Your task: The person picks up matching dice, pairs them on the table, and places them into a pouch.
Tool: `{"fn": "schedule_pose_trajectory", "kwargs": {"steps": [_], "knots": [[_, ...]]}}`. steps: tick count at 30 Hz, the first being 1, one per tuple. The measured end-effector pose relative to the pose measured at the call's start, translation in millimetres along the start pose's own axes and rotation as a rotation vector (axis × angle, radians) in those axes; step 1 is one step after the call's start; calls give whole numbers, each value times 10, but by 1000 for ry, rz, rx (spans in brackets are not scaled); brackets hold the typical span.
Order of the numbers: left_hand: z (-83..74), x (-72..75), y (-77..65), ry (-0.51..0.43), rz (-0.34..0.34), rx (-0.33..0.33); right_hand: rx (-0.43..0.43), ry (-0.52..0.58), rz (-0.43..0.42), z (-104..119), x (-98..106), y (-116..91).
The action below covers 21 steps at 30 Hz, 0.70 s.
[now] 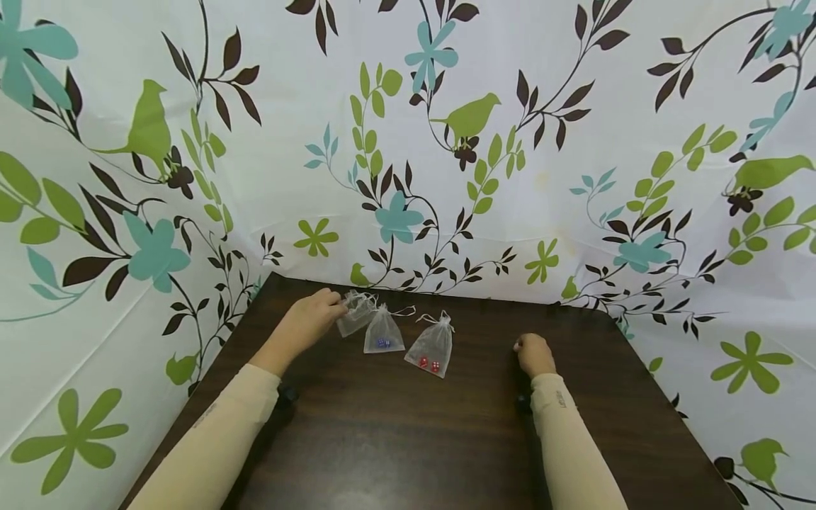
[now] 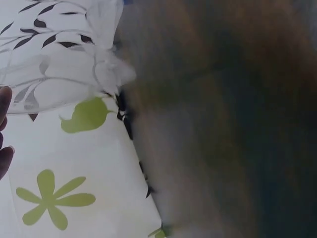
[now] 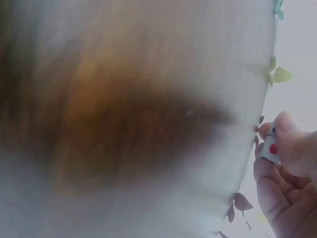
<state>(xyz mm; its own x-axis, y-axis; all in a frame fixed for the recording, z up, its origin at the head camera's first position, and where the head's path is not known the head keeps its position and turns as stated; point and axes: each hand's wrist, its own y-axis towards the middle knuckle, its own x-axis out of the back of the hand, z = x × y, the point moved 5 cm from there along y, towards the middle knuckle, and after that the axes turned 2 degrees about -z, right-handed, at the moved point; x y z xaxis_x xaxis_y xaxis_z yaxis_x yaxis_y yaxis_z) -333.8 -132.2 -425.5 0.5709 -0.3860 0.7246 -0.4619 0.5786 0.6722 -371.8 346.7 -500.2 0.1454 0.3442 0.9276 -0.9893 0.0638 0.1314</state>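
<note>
My left hand [image 1: 311, 319] pinches the edge of a sheer white organza drawstring bag [image 1: 355, 320] at the back left of the table. In the left wrist view, the bag's gathered fabric [image 2: 106, 67] hangs beside fingertips [image 2: 5, 161] at the frame's edge. To its right lie another organza bag [image 1: 384, 327] with blue dice [image 1: 382, 343] inside and a third bag [image 1: 438, 340] with red dice [image 1: 435, 366]. My right hand [image 1: 534, 354], farther right, holds white dice [image 3: 270, 150] between thumb and curled fingers; one shows a large red pip.
The dark wooden table [image 1: 395, 453] stands against a white curtain [image 1: 542, 191] printed with leaves, birds and flowers. This curtain also hangs along the left and right sides. Both forearms reach in over the table from the front.
</note>
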Motion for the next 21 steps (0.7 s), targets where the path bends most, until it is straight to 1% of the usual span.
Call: {"fn": "schedule_pose_trajectory", "kwargs": {"steps": [3,5,10,14,18,21], "knots": [[52,32,10,17,-9,31,-4,13,-6,47,7,17],[69,25,0,19,0,44,-2,15,-6,73,13,28],[50,-70,-52,-9,58,70,6,31,5,125,19,34],[31,-144,-74,-6,96,96,18,35,9,154,21,49],[22,-180,-71,-2,103,100,29,36,3,174,19,53],[18,-195,-66,-6,102,104,57,46,-16,220,20,49]]}}
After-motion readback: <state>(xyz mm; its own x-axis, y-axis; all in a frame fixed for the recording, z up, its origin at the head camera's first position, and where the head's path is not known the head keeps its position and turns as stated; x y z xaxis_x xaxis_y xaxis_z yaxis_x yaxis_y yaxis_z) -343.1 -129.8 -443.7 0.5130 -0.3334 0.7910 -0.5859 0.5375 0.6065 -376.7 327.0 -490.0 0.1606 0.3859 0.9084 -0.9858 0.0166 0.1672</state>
